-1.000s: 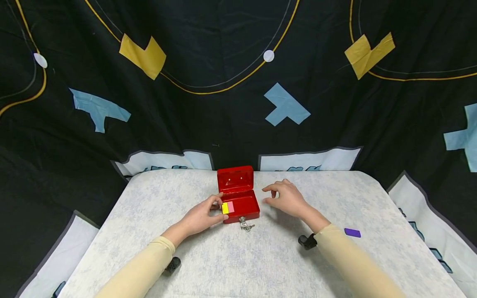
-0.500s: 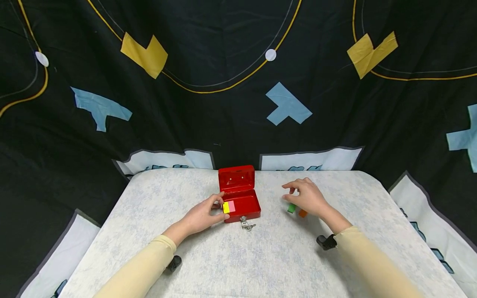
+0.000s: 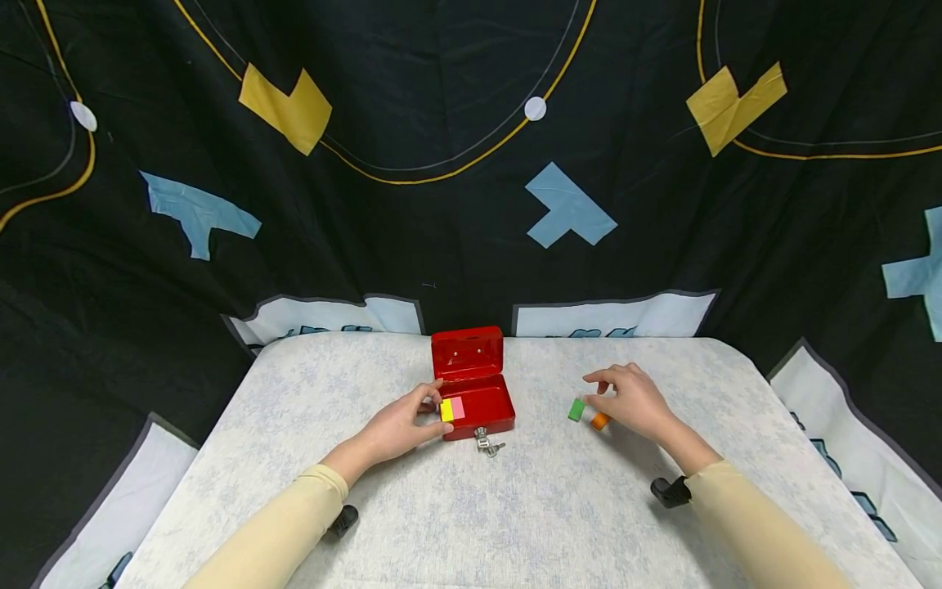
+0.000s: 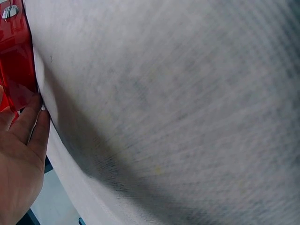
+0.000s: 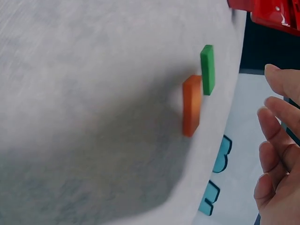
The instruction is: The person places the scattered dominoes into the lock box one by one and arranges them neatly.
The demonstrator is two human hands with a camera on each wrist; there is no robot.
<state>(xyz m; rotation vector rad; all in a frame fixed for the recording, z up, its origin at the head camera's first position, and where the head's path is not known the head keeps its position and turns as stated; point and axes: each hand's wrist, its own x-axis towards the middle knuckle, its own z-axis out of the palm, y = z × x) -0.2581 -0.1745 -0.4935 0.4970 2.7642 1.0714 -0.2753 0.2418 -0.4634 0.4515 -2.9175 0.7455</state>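
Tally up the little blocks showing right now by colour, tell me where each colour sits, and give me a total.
Yellow block: 1, in the red box
Pink block: 1, in the red box
Green block: 1, on the table
Orange block: 1, on the table
Total: 4

- A staged, draped spot; home or lab, I cannot tell.
- Black cloth (image 3: 412, 254) hangs behind, with yellow curves (image 3: 397, 183), white discs (image 3: 535, 109), yellow patches (image 3: 285, 113) and blue patches (image 3: 562, 204).
- White panels (image 3: 625, 315) with blue marks edge the counter (image 3: 412, 507).
- The counter has a pale, blue-mottled surface.
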